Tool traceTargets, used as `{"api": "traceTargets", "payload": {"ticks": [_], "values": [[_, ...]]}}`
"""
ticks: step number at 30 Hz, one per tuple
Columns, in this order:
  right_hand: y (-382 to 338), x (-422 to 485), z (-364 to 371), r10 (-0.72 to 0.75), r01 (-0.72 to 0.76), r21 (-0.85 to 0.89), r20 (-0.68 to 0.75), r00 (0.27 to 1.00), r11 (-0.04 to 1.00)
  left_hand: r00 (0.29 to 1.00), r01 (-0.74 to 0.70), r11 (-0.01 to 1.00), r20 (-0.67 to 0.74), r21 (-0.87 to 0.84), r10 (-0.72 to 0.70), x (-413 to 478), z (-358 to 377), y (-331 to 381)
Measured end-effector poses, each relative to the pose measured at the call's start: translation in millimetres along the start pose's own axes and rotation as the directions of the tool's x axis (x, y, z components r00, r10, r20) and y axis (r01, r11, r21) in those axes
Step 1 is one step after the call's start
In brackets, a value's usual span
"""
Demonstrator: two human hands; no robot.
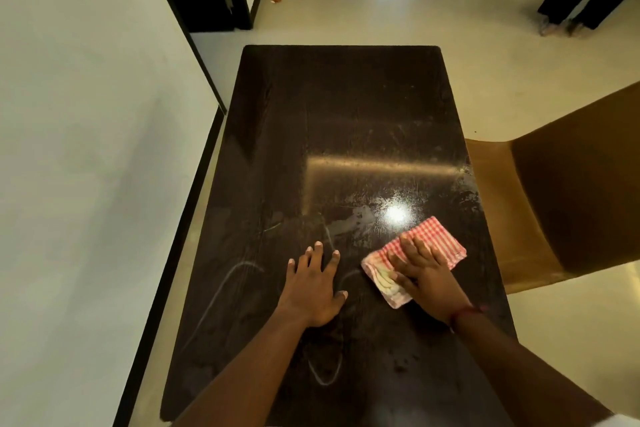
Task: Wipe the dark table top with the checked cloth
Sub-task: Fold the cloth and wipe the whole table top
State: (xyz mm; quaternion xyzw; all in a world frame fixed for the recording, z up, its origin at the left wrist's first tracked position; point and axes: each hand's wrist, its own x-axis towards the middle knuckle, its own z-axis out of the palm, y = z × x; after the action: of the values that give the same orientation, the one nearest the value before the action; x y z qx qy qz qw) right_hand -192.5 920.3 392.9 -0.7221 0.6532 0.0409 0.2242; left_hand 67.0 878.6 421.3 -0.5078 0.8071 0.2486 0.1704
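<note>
red-white checked cloth (429, 251) folded, flat on near right of dark glossy table top (346, 135), smeared.

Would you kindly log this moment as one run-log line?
right hand: pressing cloth | left hand: flat on table | chair: beside table

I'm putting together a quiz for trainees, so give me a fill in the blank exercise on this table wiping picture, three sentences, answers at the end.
1. The right hand presses flat on the checked ____.
2. The ____ rests, fingers spread, on the bare table top.
3. A brown ____ stands at the table top's right side.
Missing words: cloth; left hand; chair.
</note>
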Motion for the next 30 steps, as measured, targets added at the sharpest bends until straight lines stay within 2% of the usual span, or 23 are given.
{"api": "traceTargets", "payload": {"ticks": [1, 3, 6, 8, 10, 13, 15, 16, 18, 20, 22, 24, 26, 28, 30], "values": [[10.0, -5.7, -1.1, 0.009, -0.009, 0.021, -0.002, 1.0, 1.0, 1.0, -0.001, 1.0, -0.003, -0.005, 0.001, -0.2, 0.9, -0.3], [18.7, -1.4, -6.2, 0.146, -0.146, 0.055, 0.004, 0.989, 0.988, 1.0, -0.013, 1.0, -0.008, -0.022, 0.013, -1.3, 0.0, -2.4], [-3.9, 31.7, -12.6, 0.433, -0.428, 0.107, -0.032, 0.901, 0.898, 0.997, -0.047, 0.993, -0.063, -0.111, 0.04, -7.0, -5.1, -6.7], [-30.7, 57.9, -16.5, 0.509, -0.501, 0.131, -0.034, 0.86, 0.856, 0.987, -0.062, 0.986, -0.157, -0.156, 0.037, -15.1, -8.2, -14.3], [-52.0, 74.3, -15.1, 0.447, -0.442, 0.119, -0.016, 0.895, 0.889, 0.971, -0.05, 0.98, -0.239, -0.19, 0.003, -24.6, -8.1, -26.2], [-61.7, 61.0, -8.5, 0.14, -0.14, 0.025, 0.015, 0.99, 0.99, 0.951, 0.012, 0.967, -0.295, -0.253, -0.089, -39.3, -4.5, -50.8], [-44.6, 33.3, -5.0, -0.067, 0.071, -0.049, 0.071, 0.995, 0.996, 0.935, 0.059, 0.954, -0.319, -0.294, -0.155, -48.7, -1.3, -69.4], [-29.2, 23.3, -4.0, -0.115, 0.12, -0.062, 0.087, 0.99, 0.991, 0.926, 0.08, 0.948, -0.33, -0.308, -0.185, -54.0, 0.4, -80.3], [-1.3, 20.5, -9.4, -0.033, 0.038, -0.057, 0.079, 0.996, 0.998, 0.905, 0.131, 0.937, -0.347, -0.324, -0.247, -63.9, 3.9, -103.2], [4.6, 35.6, -15.0, 0.183, -0.183, -0.005, 0.033, 0.983, 0.983, 0.88, 0.194, 0.918, -0.351, -0.346, -0.319, -73.0, 5.7, -123.8], [-19.2, 62.4, -16.7, 0.37, -0.368, 0.064, -0.014, 0.929, 0.928, 0.852, 0.262, 0.885, -0.339, -0.385, -0.399, -81.1, 7.6, -140.3], [-54.9, 87.6, -17.7, 0.46, -0.457, 0.103, -0.011, 0.888, 0.884, 0.84, 0.319, 0.849, -0.29, -0.421, -0.459, -87.1, 10.7, -148.5], [-86.2, 103.3, -14.2, 0.39, -0.389, 0.077, 0.002, 0.921, 0.918, 0.843, 0.351, 0.825, -0.233, -0.444, -0.484, -89.4, 13.6, -151.8], [-109.4, 103.5, -8.2, 0.196, -0.197, 0.013, 0.026, 0.98, 0.98, 0.856, 0.362, 0.82, -0.19, -0.443, -0.481, -90.7, 14.3, -153.0], [-112.5, 85.9, -3.1, -0.04, 0.044, -0.056, 0.081, 0.996, 0.997, 0.865, 0.36, 0.824, -0.174, -0.438, -0.47, -92.0, 13.5, -154.1]]}}
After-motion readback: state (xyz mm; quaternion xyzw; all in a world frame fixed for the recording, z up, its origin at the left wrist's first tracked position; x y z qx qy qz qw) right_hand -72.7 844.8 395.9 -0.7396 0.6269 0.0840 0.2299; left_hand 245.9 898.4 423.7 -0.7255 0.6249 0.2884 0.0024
